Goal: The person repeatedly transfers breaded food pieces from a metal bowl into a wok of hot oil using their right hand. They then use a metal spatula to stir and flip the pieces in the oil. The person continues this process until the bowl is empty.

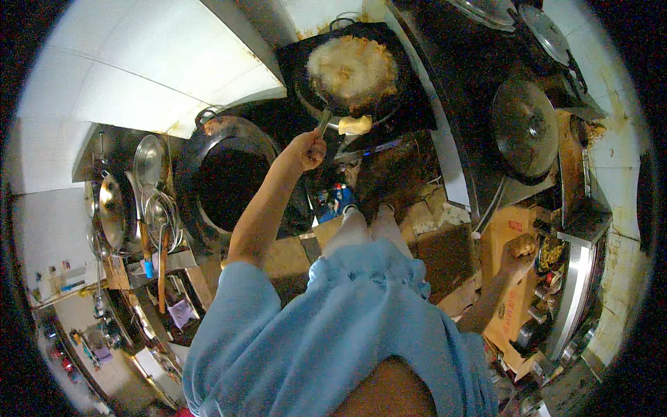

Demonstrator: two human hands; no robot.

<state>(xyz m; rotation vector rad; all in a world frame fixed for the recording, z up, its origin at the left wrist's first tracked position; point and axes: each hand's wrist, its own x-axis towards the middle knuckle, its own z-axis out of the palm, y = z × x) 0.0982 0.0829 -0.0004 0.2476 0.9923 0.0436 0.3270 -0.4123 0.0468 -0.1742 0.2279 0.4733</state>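
My left hand [311, 151] is closed around a short stick-like handle [325, 119] at the near edge of a wok on the stove. Whether it belongs to the wok or to a utensil in it is unclear. Pale, frothy food or liquid [351, 70] with browned edges fills the wok. A folded yellowish cloth [355, 125] lies at its near rim. Off to the right, my right hand [520, 247] is curled beside a dark bowl of yellow food [550, 255]. Blur and shade hide whether its fingers hold anything.
A large dark wok [229, 182] sits left of my forearm. Strainers [161, 208] and lids [148, 161] hang at the left. A lidded pan [526, 130] stands on the right counter, above flattened printed cardboard [513, 313]. Blue bottles [336, 203] stand low near my feet.
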